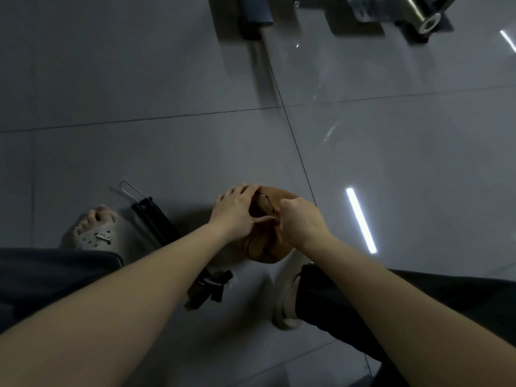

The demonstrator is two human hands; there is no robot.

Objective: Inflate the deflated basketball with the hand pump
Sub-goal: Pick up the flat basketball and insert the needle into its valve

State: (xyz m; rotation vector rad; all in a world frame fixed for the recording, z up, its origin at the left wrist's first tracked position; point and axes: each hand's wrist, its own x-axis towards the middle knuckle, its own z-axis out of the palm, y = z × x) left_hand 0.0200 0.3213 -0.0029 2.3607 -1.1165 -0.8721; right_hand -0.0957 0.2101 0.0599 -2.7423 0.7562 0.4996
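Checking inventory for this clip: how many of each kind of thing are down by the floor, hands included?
Basketball: 1
Hand pump: 1
Slippers: 2
Hands: 2 (left hand, right hand)
Total: 6

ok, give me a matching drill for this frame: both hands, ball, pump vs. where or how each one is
1 left hand
2 right hand
3 basketball
4 hand pump

A black, lying on the floor beside the sandal
B fingers curled, against the ball's top
C fingers spread flat over the ball
D brown, under both hands

Pairs: 1-C, 2-B, 3-D, 4-A
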